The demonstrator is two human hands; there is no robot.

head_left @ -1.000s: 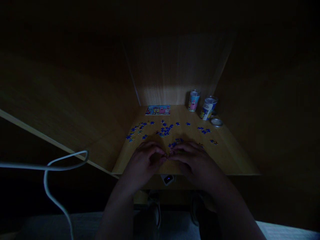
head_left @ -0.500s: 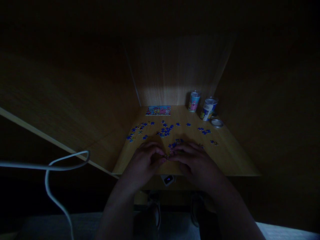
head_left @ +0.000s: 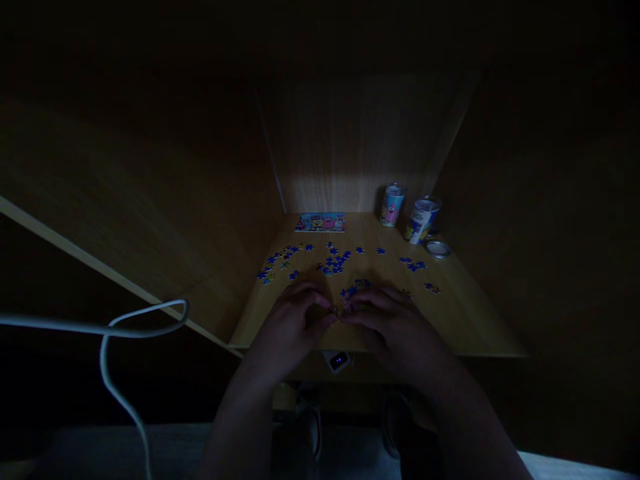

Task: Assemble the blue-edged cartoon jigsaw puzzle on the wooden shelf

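The scene is very dark. My left hand point(head_left: 295, 320) and my right hand point(head_left: 387, 320) meet at the near edge of a small wooden desk point(head_left: 465, 320), fingers pinched together over small jigsaw pieces point(head_left: 345, 308). What exactly each hand grips is too dim to make out. Several loose blue puzzle pieces point(head_left: 335, 261) lie scattered across the desk beyond my fingers.
A colourful cartoon picture card point(head_left: 321, 222) lies at the back of the desk. Two printed tins point(head_left: 392, 205) point(head_left: 423, 219) stand at the back right, with a round lid point(head_left: 438, 249) beside them. Wooden walls enclose the desk. A white cable point(head_left: 125, 333) loops at the left.
Both hands stay pinched together at the same spot. The view has shifted slightly, so everything sits a little further right.
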